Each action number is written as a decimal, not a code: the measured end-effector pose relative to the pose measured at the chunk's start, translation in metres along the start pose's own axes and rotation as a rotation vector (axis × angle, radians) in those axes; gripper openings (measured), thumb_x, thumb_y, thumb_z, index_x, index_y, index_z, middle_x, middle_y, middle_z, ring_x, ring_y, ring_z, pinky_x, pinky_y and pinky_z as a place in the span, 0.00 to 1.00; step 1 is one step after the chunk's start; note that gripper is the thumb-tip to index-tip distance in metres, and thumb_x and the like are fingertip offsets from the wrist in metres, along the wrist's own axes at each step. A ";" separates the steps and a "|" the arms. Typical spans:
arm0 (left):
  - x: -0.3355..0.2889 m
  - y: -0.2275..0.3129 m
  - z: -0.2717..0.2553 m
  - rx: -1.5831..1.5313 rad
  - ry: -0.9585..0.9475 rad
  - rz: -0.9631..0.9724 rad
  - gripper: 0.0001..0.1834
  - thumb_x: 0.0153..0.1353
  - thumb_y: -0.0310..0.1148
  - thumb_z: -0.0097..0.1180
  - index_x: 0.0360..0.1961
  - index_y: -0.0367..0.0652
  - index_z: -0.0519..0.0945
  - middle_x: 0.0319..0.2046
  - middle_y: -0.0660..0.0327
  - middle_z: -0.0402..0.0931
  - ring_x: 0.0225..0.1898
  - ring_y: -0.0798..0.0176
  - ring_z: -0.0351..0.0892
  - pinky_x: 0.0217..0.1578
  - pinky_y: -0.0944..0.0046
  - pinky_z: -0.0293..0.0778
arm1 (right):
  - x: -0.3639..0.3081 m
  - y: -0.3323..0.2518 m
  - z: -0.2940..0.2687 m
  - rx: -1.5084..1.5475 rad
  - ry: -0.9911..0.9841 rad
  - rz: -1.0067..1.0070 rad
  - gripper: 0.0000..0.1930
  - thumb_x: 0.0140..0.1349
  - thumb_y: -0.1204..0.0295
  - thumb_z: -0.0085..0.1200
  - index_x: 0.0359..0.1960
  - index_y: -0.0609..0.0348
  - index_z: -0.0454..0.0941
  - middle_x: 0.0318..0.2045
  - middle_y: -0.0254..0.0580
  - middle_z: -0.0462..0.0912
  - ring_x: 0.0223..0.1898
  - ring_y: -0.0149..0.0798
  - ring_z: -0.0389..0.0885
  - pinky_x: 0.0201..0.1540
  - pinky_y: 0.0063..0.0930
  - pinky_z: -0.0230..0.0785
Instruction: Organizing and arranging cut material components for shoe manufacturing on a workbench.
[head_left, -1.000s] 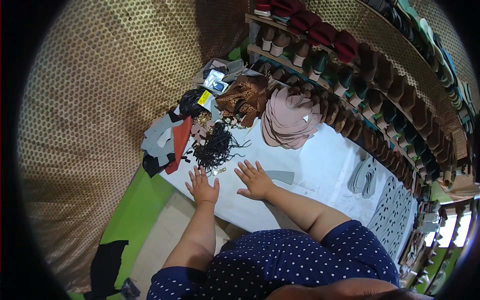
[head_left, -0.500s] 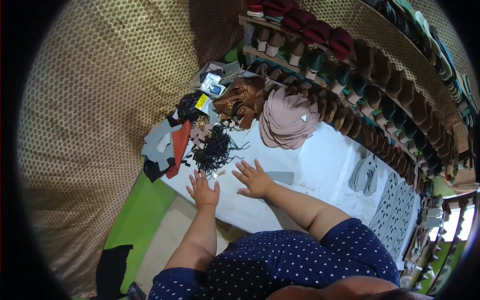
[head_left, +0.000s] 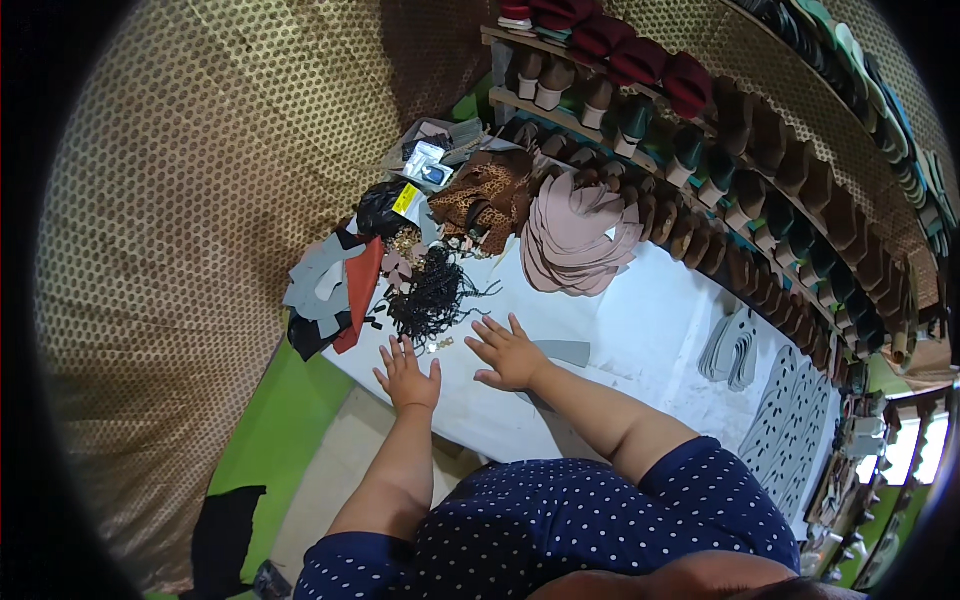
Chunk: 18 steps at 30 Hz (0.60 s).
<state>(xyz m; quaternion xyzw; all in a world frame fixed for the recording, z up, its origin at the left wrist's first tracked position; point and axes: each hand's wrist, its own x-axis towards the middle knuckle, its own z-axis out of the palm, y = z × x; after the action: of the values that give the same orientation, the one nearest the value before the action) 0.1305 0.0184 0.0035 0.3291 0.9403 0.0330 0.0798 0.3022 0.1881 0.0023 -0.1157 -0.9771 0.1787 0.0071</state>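
Observation:
My left hand point(head_left: 410, 380) is open over the near edge of the white table point(head_left: 480, 405), palm down, its fingers spread and holding nothing. To its right my right hand point(head_left: 508, 357) is likewise open and empty, fingers apart, over the tabletop. Just beyond both hands lies a tangled heap of black cords point(head_left: 430, 296). A small gold-coloured piece point(head_left: 440, 344) rests between the hands, near the heap. Beside my right hand is a flat grey curved piece point(head_left: 563, 352), partly hidden by that hand and forearm.
Fanned pink cut pieces point(head_left: 580, 240) and leopard-print material point(head_left: 485, 200) lie farther back. Grey and red scraps point(head_left: 363, 290) sit at the left corner. Grey sole-shaped pieces point(head_left: 728, 350) are at the right. Shelves of shoes point(head_left: 690, 150) line the far side; a patterned curtain point(head_left: 190, 250) hangs left.

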 end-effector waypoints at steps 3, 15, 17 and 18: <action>0.000 0.000 -0.002 -0.009 0.014 0.006 0.47 0.62 0.57 0.54 0.78 0.53 0.52 0.79 0.58 0.44 0.79 0.48 0.39 0.73 0.33 0.35 | 0.002 0.000 0.002 0.020 0.020 -0.017 0.40 0.66 0.41 0.47 0.75 0.45 0.58 0.76 0.48 0.53 0.78 0.50 0.46 0.74 0.69 0.33; 0.000 0.003 -0.005 -0.010 -0.003 -0.004 0.47 0.62 0.56 0.55 0.78 0.53 0.52 0.79 0.58 0.43 0.79 0.48 0.38 0.73 0.33 0.36 | -0.010 -0.015 -0.002 0.004 -0.050 0.038 0.44 0.65 0.38 0.44 0.77 0.48 0.53 0.78 0.49 0.48 0.79 0.52 0.41 0.74 0.68 0.28; 0.000 0.006 -0.009 -0.014 -0.022 -0.012 0.45 0.63 0.55 0.54 0.78 0.54 0.53 0.79 0.59 0.43 0.79 0.49 0.38 0.73 0.34 0.34 | -0.007 -0.013 -0.002 0.013 -0.043 0.041 0.44 0.65 0.37 0.44 0.77 0.47 0.53 0.78 0.49 0.48 0.79 0.52 0.41 0.75 0.68 0.29; 0.000 0.006 -0.010 -0.015 -0.023 -0.012 0.45 0.63 0.55 0.54 0.78 0.54 0.53 0.79 0.59 0.43 0.79 0.49 0.38 0.73 0.34 0.34 | -0.007 -0.013 -0.001 0.020 -0.037 0.041 0.44 0.65 0.37 0.44 0.77 0.47 0.53 0.78 0.49 0.48 0.79 0.52 0.41 0.75 0.67 0.29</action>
<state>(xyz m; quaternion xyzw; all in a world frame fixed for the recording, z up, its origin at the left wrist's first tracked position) 0.1325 0.0223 0.0139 0.3231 0.9411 0.0359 0.0931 0.3059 0.1756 0.0079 -0.1323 -0.9726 0.1905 -0.0134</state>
